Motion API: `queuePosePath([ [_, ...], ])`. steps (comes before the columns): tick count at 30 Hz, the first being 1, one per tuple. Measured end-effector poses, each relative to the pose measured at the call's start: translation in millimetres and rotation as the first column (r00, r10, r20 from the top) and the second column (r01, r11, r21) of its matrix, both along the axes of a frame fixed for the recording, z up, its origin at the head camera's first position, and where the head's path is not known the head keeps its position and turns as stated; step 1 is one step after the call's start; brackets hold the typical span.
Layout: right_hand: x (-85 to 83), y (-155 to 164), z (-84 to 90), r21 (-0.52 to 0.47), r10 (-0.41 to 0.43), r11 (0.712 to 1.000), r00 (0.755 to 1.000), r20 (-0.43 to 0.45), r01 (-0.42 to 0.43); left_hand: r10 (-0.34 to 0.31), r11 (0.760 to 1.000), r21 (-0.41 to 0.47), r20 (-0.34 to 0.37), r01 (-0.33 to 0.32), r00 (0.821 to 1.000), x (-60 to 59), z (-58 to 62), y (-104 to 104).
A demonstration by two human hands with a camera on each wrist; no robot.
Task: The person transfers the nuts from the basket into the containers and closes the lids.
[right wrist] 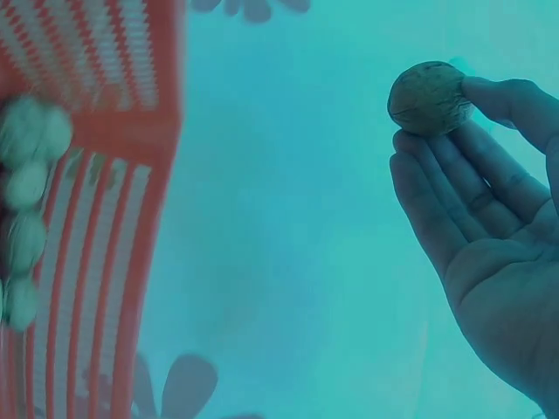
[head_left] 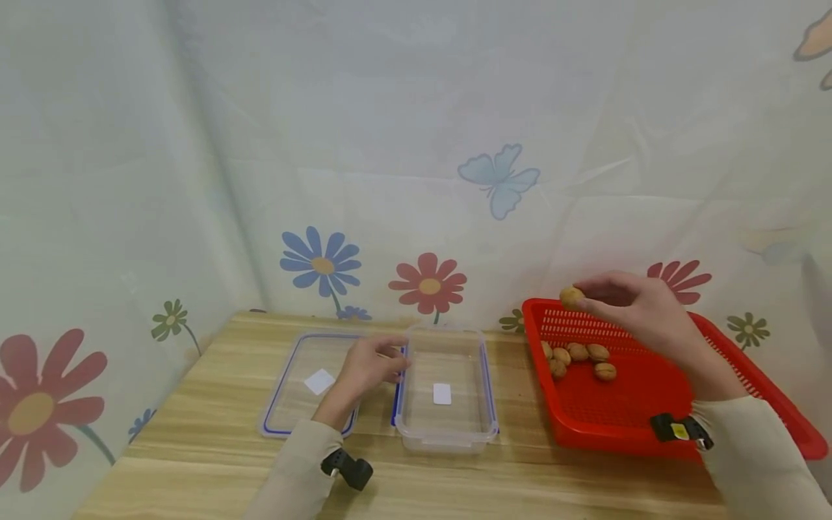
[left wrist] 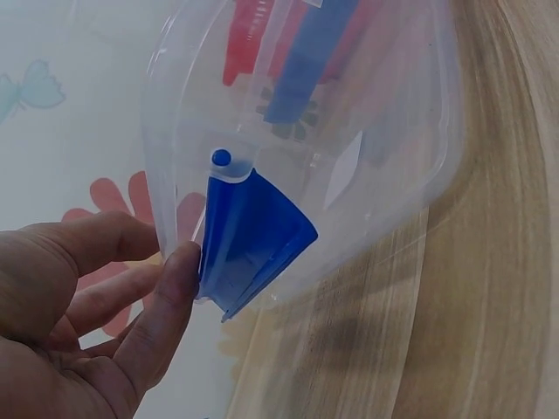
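Note:
Above the red basket, my right hand pinches a walnut between thumb and fingertips. The right wrist view shows this walnut whole and in its shell. Several more walnuts lie in the basket, mostly toward its left side. My left hand holds the left rim of a clear plastic container, thumb and finger close together there. In the left wrist view, its thumb is against a blue side latch that hangs folded down. A white label shows in the container.
Left of the container, a clear lid with a blue seal lies flat on the wooden table, partly behind my left hand. It bears a white label. A flower-printed curtain rises behind the table and along the left.

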State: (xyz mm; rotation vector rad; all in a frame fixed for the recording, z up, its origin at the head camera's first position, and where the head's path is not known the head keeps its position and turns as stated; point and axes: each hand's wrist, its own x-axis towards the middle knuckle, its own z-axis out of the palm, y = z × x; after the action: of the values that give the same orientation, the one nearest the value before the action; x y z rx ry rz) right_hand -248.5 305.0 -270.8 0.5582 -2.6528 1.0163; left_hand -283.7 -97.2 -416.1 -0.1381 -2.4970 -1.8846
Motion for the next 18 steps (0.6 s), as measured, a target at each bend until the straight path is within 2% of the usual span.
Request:
queuePosePath([
  [8, 12.0, -25, -6.4, -0.061, 0.012, 0.998, 0.999, -0.045, -0.014, -0.003, 1.000, 0.002, -0.002, 0.003, 1.000, -0.5, -2.0, -1],
  [18, 20.9, -52, -15.9, -0.201, 0.061, 0.978, 0.998, 0.001, -0.060, 0.006, 1.000, -0.008, 0.005, -0.006, 1.000, -1.0, -2.8, -1],
])
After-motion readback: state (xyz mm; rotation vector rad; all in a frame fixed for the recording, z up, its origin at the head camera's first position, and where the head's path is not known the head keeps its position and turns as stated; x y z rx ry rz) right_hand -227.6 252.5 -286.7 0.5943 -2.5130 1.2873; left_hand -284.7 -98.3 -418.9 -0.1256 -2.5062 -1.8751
